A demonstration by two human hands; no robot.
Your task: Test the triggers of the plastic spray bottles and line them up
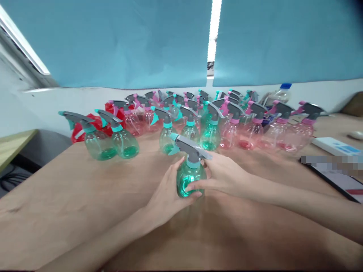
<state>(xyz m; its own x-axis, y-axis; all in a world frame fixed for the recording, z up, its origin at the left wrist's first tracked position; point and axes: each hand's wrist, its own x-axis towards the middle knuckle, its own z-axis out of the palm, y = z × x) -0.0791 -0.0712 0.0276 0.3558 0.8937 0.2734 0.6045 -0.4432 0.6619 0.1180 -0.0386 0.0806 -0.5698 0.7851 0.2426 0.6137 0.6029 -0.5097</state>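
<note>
Left hand and right hand: fingers gripping one sprayer, upright, central, on or just above table (can't tell which). Rounded clear-green body, grey head, mint nozzle, trigger, collar. Far: more sprayers, green and pink.

Near left: wooden tabletop lay open for passage | near middle: held green spray bottle blocked the way | far: packed spray bottles barred reach, leaving a gap left of centre | right: white box, black-edged board obstructed
</note>
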